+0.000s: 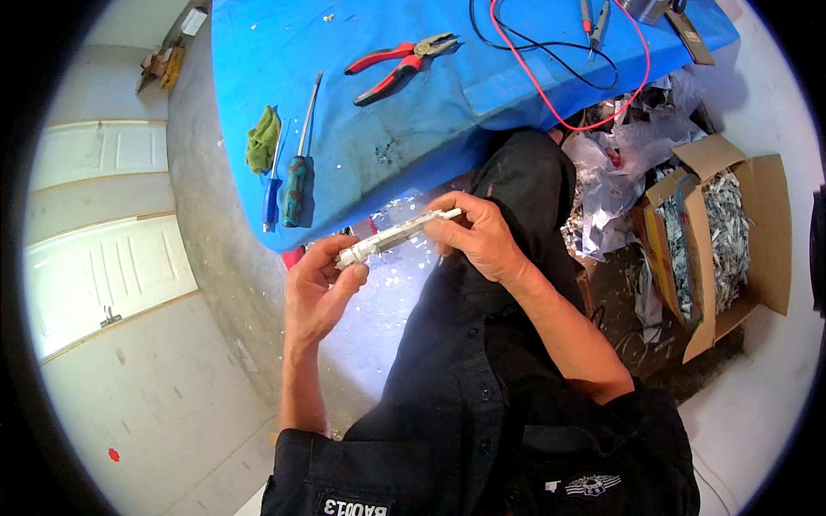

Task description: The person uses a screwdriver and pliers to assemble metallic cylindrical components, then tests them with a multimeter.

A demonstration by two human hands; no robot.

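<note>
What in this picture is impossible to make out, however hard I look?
All in the head view:
- Stretches of the pale part: covered by the fingers of the left hand and right hand.
- The part's underside: turned away from the camera.
- The metal cylinder's far end: cut off by the upper edge.
- The carton's bottom: buried under shredded strips.

Up top I see a bright blue bench [284, 43] with dark smudges and red-handled pliers [411, 64]; upper left, a mossy green rag [262, 142]. Mid-frame, the slim part [396, 235] looks off-white; at the bottom, the shirt [430, 473] is black.
</note>
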